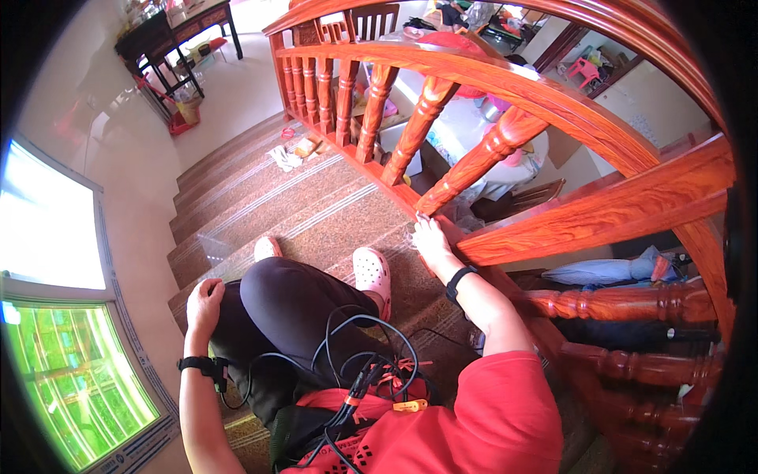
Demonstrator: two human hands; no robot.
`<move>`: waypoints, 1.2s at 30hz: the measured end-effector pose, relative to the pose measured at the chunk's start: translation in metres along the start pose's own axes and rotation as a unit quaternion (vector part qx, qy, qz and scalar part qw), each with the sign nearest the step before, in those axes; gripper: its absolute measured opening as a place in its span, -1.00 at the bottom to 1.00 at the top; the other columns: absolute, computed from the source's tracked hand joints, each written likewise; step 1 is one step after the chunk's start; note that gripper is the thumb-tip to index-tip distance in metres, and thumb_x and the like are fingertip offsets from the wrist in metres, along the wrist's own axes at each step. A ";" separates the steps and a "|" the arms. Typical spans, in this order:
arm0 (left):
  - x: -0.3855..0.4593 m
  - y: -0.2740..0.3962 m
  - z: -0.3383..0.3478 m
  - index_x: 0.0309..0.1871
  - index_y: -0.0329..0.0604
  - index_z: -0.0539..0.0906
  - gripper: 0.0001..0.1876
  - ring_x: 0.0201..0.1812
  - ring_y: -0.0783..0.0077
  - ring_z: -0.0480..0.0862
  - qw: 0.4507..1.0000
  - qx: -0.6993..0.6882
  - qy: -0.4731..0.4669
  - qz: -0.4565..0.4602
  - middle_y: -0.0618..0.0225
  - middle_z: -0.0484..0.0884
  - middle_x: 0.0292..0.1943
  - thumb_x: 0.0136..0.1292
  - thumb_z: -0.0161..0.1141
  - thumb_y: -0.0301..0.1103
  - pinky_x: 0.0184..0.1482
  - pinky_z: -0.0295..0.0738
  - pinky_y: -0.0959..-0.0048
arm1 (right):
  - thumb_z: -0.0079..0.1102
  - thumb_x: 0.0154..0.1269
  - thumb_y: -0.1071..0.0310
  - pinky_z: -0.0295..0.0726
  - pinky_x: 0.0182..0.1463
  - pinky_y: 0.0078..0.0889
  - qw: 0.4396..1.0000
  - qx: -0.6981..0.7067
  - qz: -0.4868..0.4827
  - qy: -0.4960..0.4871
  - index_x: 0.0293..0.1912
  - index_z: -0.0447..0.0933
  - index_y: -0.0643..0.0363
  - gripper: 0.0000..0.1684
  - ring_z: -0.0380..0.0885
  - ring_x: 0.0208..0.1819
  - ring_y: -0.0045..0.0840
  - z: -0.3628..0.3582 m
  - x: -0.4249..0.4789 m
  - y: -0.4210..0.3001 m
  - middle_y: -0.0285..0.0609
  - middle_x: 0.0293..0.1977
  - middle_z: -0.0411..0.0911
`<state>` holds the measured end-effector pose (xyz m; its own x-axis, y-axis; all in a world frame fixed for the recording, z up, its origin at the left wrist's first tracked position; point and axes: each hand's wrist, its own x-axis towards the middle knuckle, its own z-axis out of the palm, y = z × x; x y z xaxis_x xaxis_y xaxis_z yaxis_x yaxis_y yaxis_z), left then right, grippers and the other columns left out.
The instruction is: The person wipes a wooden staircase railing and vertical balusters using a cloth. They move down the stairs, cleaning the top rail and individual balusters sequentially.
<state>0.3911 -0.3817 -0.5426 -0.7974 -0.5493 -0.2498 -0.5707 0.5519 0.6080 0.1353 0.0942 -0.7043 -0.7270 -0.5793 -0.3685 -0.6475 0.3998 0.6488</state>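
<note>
My right hand (pixel 433 242) reaches down to the bottom rail of a varnished wooden stair railing, at the foot of a turned baluster (pixel 468 163). Something thin and pale, perhaps clear plastic, shows beside its fingers; whether they grip it is unclear. Next to my left leg is my left hand (pixel 205 299), fingers curled, with nothing visible in it. I am on speckled stone stairs (pixel 302 204) with pale stripes along the treads. A white clog (pixel 372 275) is on my right foot, and part of another clog (pixel 267 247) shows past my left knee.
A white cloth (pixel 284 159) and a yellowish-brown item (pixel 306 146) lie on a lower step near a red ring-shaped thing (pixel 288 133). Black cables (pixel 361 379) hang over my lap. Left is a window (pixel 77 367); a wooden post (pixel 598 207) crosses at right.
</note>
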 end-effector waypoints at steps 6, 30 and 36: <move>0.007 -0.013 -0.001 -0.06 -0.23 0.71 -0.65 -0.07 0.14 0.71 1.000 0.000 -0.004 0.021 0.08 0.73 -0.15 0.31 0.20 -0.13 0.04 0.53 0.31 | 0.08 0.32 0.21 0.24 0.22 -0.24 0.999 0.044 -0.023 0.017 -0.04 0.72 -0.05 -0.69 0.25 0.34 -0.34 -0.018 -0.075 0.022 -0.28 0.19 0.43; 0.071 0.032 0.049 -0.16 -0.12 0.69 -0.67 -0.14 -0.17 0.69 0.879 0.281 -0.173 0.343 -0.03 0.71 -0.15 0.36 -0.01 -0.13 0.02 0.60 0.05 | 0.15 0.22 0.41 0.50 -0.04 -0.21 0.928 0.142 0.294 0.180 -0.14 0.64 0.26 -0.77 0.44 -0.09 -0.23 -0.161 -0.284 0.117 -0.16 -0.23 0.46; 0.061 0.067 0.055 -0.17 -0.14 0.69 -0.65 -0.11 -0.17 0.69 0.896 0.285 -0.175 0.293 -0.03 0.71 -0.15 0.36 -0.01 -0.10 0.03 0.59 0.04 | 0.28 0.12 0.27 0.61 -0.16 -0.10 0.802 0.455 0.362 0.133 -0.21 0.63 0.28 -0.71 0.59 -0.28 -0.06 -0.174 -0.295 0.062 0.04 -0.32 0.53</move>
<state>0.2935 -0.3433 -0.5586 -0.9483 0.1143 -0.2960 0.0371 0.9665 0.2541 0.3498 0.1664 -0.4395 -0.9920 -0.0433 0.1189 -0.0635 0.9831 -0.1715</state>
